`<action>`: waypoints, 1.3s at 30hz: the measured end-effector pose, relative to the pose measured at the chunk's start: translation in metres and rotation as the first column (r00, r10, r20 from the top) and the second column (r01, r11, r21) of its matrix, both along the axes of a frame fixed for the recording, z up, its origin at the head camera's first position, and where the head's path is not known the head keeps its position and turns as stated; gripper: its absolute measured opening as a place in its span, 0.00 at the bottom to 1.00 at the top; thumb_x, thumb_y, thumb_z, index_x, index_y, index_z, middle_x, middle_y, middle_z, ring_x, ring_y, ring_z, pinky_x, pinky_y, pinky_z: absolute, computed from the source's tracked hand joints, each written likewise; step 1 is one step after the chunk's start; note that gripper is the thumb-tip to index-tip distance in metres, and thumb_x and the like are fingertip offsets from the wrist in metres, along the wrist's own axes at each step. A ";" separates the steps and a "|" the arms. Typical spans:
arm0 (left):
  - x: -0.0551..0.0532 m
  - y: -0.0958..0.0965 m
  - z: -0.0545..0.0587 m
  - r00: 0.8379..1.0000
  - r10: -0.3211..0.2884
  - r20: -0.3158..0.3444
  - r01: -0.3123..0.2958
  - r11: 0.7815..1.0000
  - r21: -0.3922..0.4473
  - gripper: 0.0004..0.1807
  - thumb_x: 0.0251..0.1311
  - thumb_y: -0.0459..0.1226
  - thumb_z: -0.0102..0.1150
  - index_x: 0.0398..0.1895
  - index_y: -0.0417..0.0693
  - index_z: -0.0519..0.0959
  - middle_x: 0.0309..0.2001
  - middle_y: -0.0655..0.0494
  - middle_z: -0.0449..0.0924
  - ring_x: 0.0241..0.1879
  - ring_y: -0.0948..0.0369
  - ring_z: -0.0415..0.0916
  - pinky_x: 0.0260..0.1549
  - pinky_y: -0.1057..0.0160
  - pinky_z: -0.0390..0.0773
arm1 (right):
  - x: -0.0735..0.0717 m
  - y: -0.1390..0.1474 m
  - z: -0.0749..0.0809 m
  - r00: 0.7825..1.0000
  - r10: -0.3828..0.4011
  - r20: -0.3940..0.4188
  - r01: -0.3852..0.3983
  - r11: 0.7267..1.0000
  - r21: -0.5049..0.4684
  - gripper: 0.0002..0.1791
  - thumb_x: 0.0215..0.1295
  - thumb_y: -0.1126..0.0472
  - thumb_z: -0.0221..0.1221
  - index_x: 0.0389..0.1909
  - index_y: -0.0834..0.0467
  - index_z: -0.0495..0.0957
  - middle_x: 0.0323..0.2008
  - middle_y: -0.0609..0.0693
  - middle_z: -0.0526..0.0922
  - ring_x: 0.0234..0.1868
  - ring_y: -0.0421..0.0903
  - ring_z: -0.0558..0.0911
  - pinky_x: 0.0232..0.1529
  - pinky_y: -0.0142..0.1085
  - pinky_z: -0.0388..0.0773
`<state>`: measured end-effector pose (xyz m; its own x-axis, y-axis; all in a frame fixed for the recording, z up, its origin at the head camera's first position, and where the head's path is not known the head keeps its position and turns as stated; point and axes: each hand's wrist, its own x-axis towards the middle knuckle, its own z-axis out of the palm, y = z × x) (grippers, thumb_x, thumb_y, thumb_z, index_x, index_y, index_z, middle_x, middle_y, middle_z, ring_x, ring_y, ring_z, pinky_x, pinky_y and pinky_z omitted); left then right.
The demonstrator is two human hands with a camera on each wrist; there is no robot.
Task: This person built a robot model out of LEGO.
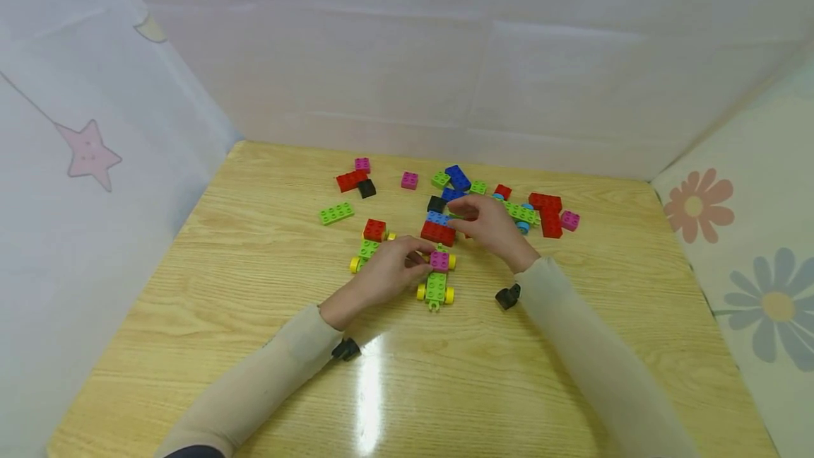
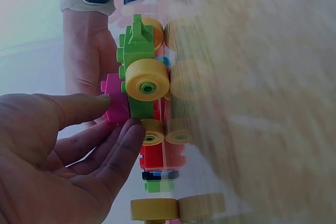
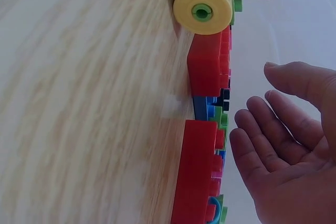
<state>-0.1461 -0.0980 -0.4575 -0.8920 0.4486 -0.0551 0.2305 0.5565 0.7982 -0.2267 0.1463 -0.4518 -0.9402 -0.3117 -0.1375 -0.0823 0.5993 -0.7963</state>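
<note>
My left hand (image 1: pixel 389 273) pinches the pink brick (image 1: pixel 439 261) that sits on a green wheeled base (image 1: pixel 435 290) with yellow wheels. The left wrist view shows the thumb on one side of this pink brick (image 2: pixel 116 102) and the fingers near its other side. My right hand (image 1: pixel 488 226) hovers around the red brick (image 1: pixel 437 234) and the light blue brick (image 1: pixel 438 218) behind the base. Its fingers are loosely bent with nothing between them in the right wrist view. Left of the base stands another green wheeled base (image 1: pixel 368 251) carrying a red brick (image 1: pixel 374 230).
A green wheeled base with blue wheels (image 1: pixel 521 213) stands behind the right hand. Further right lie red bricks (image 1: pixel 551 223) and a pink brick (image 1: pixel 570 220). At the back left are a lime brick (image 1: pixel 336 213), a black brick (image 1: pixel 367 189) and several others. White cloth (image 1: pixel 407 90) borders the table.
</note>
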 end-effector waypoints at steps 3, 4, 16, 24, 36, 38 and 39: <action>0.000 -0.001 -0.001 1.000 0.004 0.003 -0.004 1.000 -0.002 0.20 0.79 0.36 0.68 0.70 0.43 0.84 0.64 0.48 0.88 0.55 0.55 0.90 0.57 0.55 0.91 | -0.001 -0.003 0.001 1.000 0.002 0.004 -0.002 1.000 0.000 0.25 0.79 0.53 0.70 0.72 0.55 0.83 0.69 0.53 0.87 0.69 0.57 0.86 0.64 0.55 0.89; 0.000 -0.001 -0.001 1.000 0.007 0.004 -0.007 1.000 -0.002 0.20 0.79 0.36 0.68 0.70 0.43 0.84 0.64 0.48 0.88 0.55 0.55 0.90 0.57 0.55 0.91 | -0.001 -0.004 0.001 1.000 0.002 0.004 -0.002 1.000 0.004 0.25 0.79 0.53 0.70 0.72 0.55 0.83 0.69 0.53 0.87 0.69 0.56 0.86 0.65 0.55 0.89; 0.002 -0.004 -0.002 1.000 0.021 -0.008 -0.021 1.000 -0.009 0.20 0.78 0.36 0.69 0.69 0.44 0.85 0.63 0.49 0.88 0.53 0.57 0.90 0.56 0.56 0.91 | -0.002 -0.007 0.002 1.000 0.002 -0.005 -0.002 1.000 -0.002 0.25 0.79 0.53 0.70 0.72 0.56 0.83 0.69 0.55 0.87 0.67 0.57 0.87 0.60 0.54 0.91; 0.003 -0.004 -0.003 0.999 0.017 -0.029 -0.017 1.000 -0.006 0.19 0.78 0.36 0.69 0.68 0.43 0.85 0.63 0.49 0.88 0.52 0.57 0.90 0.55 0.57 0.91 | -0.008 -0.020 0.007 0.998 0.059 -0.006 -0.060 0.998 -0.003 0.25 0.80 0.53 0.69 0.72 0.55 0.82 0.69 0.53 0.87 0.71 0.56 0.85 0.67 0.57 0.87; 0.001 -0.002 -0.001 0.999 -0.032 -0.036 0.031 0.999 -0.026 0.17 0.77 0.36 0.69 0.64 0.39 0.87 0.61 0.46 0.89 0.50 0.56 0.90 0.52 0.59 0.91 | -0.039 -0.053 0.025 0.972 0.223 -0.075 -0.215 0.972 0.097 0.23 0.81 0.51 0.68 0.71 0.54 0.83 0.69 0.55 0.87 0.70 0.57 0.85 0.74 0.56 0.82; -0.001 -0.003 -0.006 0.999 -0.037 -0.033 0.036 0.999 -0.034 0.17 0.77 0.36 0.70 0.63 0.40 0.87 0.60 0.47 0.89 0.49 0.58 0.90 0.52 0.60 0.91 | -0.043 -0.058 0.028 0.969 0.236 -0.077 -0.226 0.967 0.121 0.23 0.81 0.51 0.68 0.71 0.53 0.84 0.69 0.54 0.87 0.70 0.56 0.84 0.75 0.56 0.82; -0.003 -0.003 -0.009 0.998 -0.041 -0.038 0.040 0.998 -0.040 0.17 0.77 0.37 0.70 0.63 0.41 0.87 0.60 0.48 0.90 0.49 0.60 0.90 0.51 0.62 0.90 | -0.045 -0.060 0.029 0.966 0.247 -0.076 -0.235 0.963 0.133 0.23 0.81 0.50 0.68 0.71 0.52 0.84 0.69 0.54 0.87 0.71 0.56 0.84 0.76 0.56 0.81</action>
